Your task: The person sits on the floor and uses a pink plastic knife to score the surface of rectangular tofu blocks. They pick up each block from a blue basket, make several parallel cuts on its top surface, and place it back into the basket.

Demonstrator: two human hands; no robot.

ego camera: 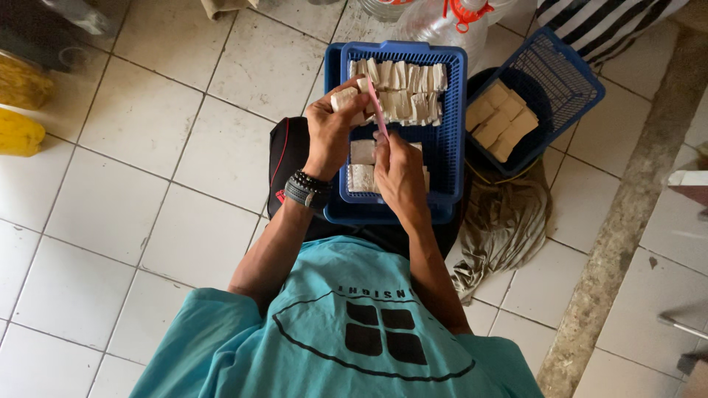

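**Slicing a tofu block over the blue basket**

The left hand [330, 129] grips a pale tofu block [345, 98] above the blue plastic basket [448, 140]. The right hand [398, 173] is clenched round a thin pink blade [377, 110] set against it. This looks like mid-cut; the slice probably needs a steady, light draw. Soft matte slices [402, 92] line the basket's far end.
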